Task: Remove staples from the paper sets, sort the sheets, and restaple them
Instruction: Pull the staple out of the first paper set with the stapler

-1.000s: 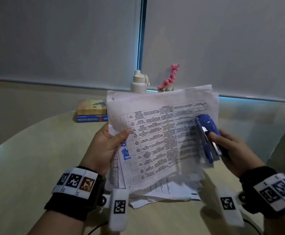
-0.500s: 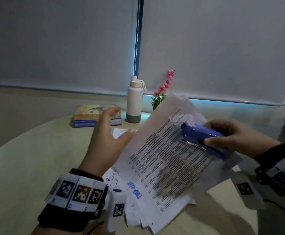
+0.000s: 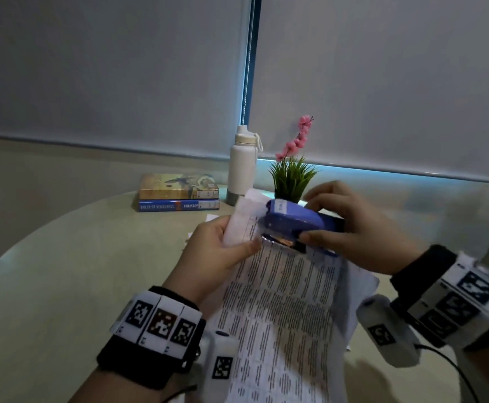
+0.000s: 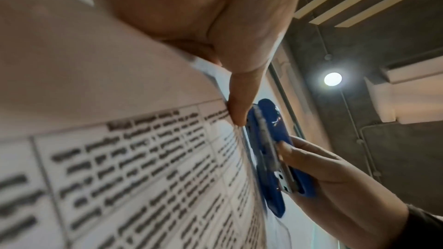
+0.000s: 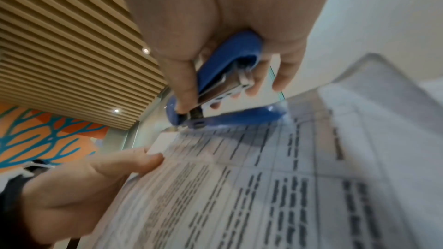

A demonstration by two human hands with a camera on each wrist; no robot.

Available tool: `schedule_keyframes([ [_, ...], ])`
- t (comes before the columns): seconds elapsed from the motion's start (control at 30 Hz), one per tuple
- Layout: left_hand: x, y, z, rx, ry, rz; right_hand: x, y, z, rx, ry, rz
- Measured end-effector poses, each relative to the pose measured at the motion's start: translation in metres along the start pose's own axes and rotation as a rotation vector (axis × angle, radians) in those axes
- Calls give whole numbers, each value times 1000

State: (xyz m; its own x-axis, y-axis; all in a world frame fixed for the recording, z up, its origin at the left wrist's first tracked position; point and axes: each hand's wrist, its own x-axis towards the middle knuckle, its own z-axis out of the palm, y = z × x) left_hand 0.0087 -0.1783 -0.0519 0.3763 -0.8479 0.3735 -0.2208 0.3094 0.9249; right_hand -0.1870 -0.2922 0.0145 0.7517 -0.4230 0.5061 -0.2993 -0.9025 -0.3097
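A set of printed sheets with a table of text hangs in the air over the round table. My left hand pinches the set's upper left corner, thumb on top. My right hand grips a blue stapler, whose mouth sits over the top edge of the sheets beside the left thumb. In the left wrist view the thumb presses the sheets next to the stapler. In the right wrist view the stapler bites the sheets.
At the far side of the table lie two stacked books, a white bottle and a small plant with pink flowers. Grey roller blinds fill the background. Part of another sheet shows under the held set at the right.
The paper set has swung from upright to hanging toward me. My left hand has moved to pinch its top corner, and my right hand has brought the stapler onto the top edge there.
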Motion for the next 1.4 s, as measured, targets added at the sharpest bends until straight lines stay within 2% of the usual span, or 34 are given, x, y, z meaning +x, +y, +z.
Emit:
schedule_keyframes([
  [0.07,-1,-7,0,-17,-17,-50,-1,-1,13,-78,108,-13],
  [0.13,-1,-11,-1,-20,-29,-85,-2,-4,24,-182,142,-67],
  [0.5,-2,-16,-1,-17,-59,-130,-1,-14,38,-370,109,-163],
  [0.73,0,-17,0,-59,-84,-144,-1,-14,35,-327,139,-147],
  [0.83,-2,-19,2,-49,-94,-142,-1,-18,36,-354,85,-184],
  [0.9,-3,-17,4,-67,-91,-141,-1,-20,36,-316,75,-145],
  [0.97,-3,-15,3,-86,-70,-145,-4,-23,39,-239,78,-38],
  [1.03,-3,-15,2,-91,-54,-143,-9,-25,46,-276,49,35],
  [1.13,-4,-18,3,-97,-49,-155,-14,-31,51,-481,60,-21],
  [1.2,-5,-17,5,-102,-56,-152,-13,-33,50,-525,88,-58],
  [1.3,-5,-14,4,-126,-81,-144,-15,-36,49,-444,108,2],
  [1.4,-3,-14,4,-99,-91,-104,-15,-39,51,-446,95,-11],
])
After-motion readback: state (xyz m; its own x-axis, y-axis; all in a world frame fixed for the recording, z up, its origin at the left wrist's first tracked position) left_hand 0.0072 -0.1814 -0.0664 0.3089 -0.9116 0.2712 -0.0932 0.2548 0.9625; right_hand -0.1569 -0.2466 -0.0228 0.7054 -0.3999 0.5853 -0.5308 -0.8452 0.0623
